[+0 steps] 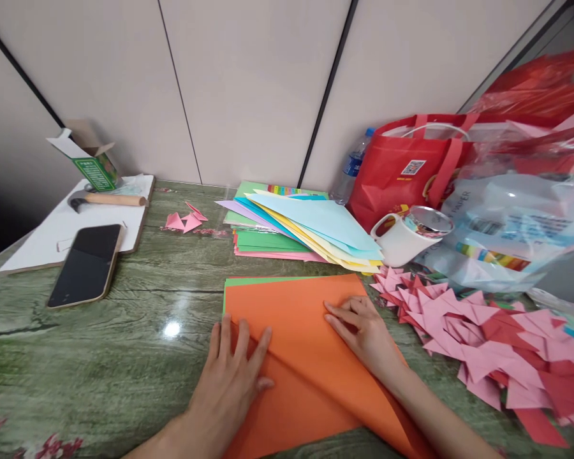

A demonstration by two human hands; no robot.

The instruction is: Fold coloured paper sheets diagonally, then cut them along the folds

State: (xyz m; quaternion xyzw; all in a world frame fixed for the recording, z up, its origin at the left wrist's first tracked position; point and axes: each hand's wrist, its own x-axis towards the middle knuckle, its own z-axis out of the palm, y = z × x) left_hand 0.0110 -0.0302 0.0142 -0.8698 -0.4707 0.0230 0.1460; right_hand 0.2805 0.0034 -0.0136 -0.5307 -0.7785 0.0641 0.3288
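An orange sheet of paper (291,312) lies in front of me, with part of it folded over along a slanting edge. Green paper (226,299) peeks out beneath its left and top edges. My left hand (234,370) rests on the left side of the orange paper, its fingers spread. On the upper right of the same paper is my right hand (358,325), thumb and index finger close together and the other fingers curled. Whether those fingertips pinch the paper or only press on it is hard to see.
A stack of coloured paper (310,223) lies behind. To the right are folded pink and red pieces (488,338), a white mug (402,239), a red bag (406,172) and a bottle (354,169). At left are a phone (87,264), a hammer (110,199) and a green box (95,169).
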